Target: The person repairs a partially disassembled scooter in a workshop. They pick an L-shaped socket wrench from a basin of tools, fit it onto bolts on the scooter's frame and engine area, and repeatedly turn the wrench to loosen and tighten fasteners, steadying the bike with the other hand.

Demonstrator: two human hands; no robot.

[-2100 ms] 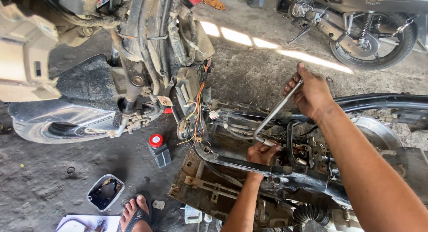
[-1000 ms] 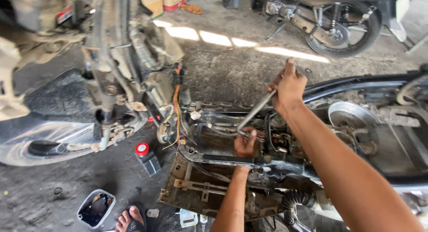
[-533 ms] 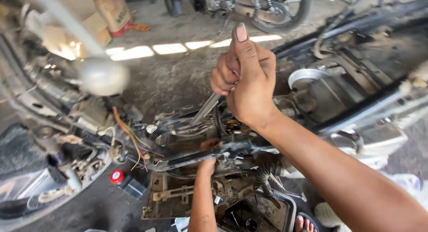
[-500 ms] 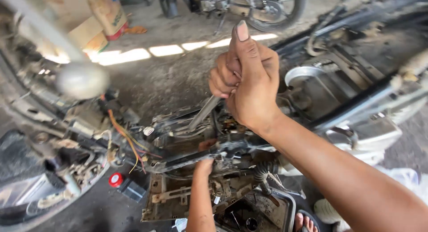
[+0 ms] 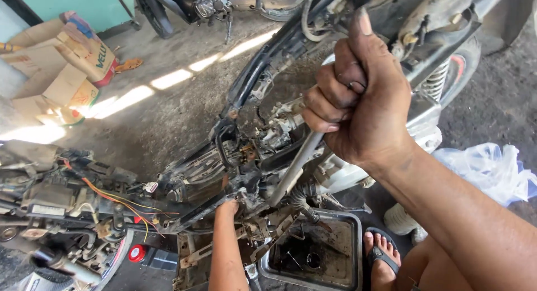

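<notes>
Gripping a long metal wrench [image 5: 295, 167], right hand [image 5: 358, 101] fisted around its top (shaft angling down into engine [image 5: 251, 157]); left hand [image 5: 228, 206] reaches beneath, fingers hidden. View nearer than before.

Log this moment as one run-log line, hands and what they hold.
right hand: gripping metal tool handle | left hand: reaching into motorcycle engine | metal tray: below
</notes>
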